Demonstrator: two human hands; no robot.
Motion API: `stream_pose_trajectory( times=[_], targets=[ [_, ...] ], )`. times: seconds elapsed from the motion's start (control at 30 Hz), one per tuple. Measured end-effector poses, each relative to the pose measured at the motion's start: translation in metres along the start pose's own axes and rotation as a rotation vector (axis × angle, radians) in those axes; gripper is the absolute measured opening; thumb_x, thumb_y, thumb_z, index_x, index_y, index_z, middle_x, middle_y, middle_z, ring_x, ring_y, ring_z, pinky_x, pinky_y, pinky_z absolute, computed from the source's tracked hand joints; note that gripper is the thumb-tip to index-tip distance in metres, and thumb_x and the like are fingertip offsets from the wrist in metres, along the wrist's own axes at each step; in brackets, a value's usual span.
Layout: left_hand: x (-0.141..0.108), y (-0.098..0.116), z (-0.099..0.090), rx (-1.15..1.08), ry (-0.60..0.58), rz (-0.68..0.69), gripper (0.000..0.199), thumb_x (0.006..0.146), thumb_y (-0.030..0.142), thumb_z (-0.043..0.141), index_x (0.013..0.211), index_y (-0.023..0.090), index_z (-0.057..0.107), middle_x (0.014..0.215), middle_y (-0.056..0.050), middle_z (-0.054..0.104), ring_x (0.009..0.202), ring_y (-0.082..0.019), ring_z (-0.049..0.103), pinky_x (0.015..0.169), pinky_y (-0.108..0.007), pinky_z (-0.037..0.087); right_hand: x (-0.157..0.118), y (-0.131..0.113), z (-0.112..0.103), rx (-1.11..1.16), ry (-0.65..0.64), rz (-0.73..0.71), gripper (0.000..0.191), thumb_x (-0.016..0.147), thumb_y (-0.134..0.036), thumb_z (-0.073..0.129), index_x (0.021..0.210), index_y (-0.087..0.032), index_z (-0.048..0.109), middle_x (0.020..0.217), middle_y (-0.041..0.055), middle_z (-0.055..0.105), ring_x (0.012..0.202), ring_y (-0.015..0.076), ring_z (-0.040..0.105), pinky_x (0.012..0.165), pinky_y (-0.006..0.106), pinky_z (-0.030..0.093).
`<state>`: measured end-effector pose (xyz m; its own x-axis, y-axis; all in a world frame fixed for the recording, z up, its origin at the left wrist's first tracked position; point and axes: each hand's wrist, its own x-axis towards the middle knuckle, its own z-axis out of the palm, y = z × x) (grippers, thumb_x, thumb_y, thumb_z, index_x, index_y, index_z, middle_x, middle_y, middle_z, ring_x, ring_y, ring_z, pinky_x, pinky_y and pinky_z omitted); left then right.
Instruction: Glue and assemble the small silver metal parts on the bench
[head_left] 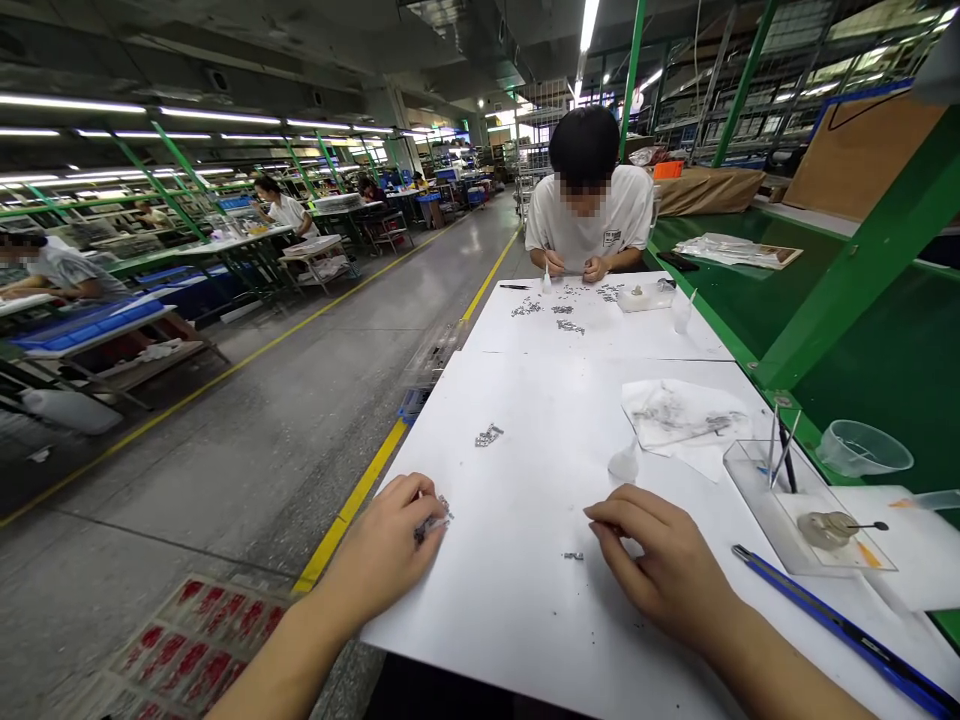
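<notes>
My left hand [386, 550] is at the near left edge of the white tabletop [517, 620]. Its fingers are curled round a cluster of small dark grey metal parts [431, 524], partly hidden by the fingers. My right hand [664, 565] hovers over the near right of the table, thumb and forefinger brought together at the tips; anything between them is too small to make out. Just left of and below those fingertips lies a short row of small grey parts [573, 556]. Farther up the table is a loose pile of similar parts [489, 436].
Right of my right hand lie a blue utility knife [840, 625] and a clear tray [814, 560] with tweezers. Behind stand a small translucent bottle [622, 465] and a stained white cloth [682, 412]. Opposite, a person [590, 215] handles parts. A green post [855, 250] slants at right.
</notes>
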<state>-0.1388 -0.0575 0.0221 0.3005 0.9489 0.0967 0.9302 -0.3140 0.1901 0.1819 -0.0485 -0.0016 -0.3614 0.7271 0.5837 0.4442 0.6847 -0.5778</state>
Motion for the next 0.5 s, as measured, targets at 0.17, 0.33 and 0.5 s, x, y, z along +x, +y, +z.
stream_pose_trajectory(
  times=[0.17, 0.33, 0.5],
  targets=[
    [-0.002, 0.008, 0.007, -0.021, -0.005, -0.084, 0.021, 0.087, 0.027, 0.049, 0.082, 0.022, 0.068, 0.099, -0.008, 0.059, 0.095, -0.024, 0.057, 0.084, -0.039, 0.05, 0.003, -0.001, -0.006, 0.026, 0.259, -0.007, 0.022, 0.084, -0.003, 0.056, 0.098, -0.019, 0.061, 0.071, 0.0012, 0.055, 0.062, 0.014, 0.052, 0.054, 0.029, 0.043],
    [0.001, 0.02, 0.01, -0.057, -0.049, -0.118, 0.018, 0.086, 0.029, 0.052, 0.083, 0.023, 0.069, 0.099, -0.007, 0.06, 0.098, -0.025, 0.057, 0.086, -0.04, 0.05, 0.002, -0.001, -0.012, -0.008, 0.415, 0.047, 0.019, 0.085, -0.008, 0.057, 0.097, -0.021, 0.064, 0.073, 0.0016, 0.053, 0.064, 0.015, 0.052, 0.055, 0.031, 0.042],
    [0.003, 0.028, 0.018, -0.038, -0.043, -0.149, 0.023, 0.089, 0.027, 0.046, 0.077, 0.021, 0.066, 0.093, -0.007, 0.061, 0.092, -0.025, 0.058, 0.079, -0.04, 0.05, 0.001, 0.013, -0.009, -0.022, 0.503, 0.244, 0.019, 0.085, -0.019, 0.059, 0.104, -0.024, 0.063, 0.089, 0.0041, 0.051, 0.074, 0.0178, 0.053, 0.066, 0.037, 0.047]
  ],
)
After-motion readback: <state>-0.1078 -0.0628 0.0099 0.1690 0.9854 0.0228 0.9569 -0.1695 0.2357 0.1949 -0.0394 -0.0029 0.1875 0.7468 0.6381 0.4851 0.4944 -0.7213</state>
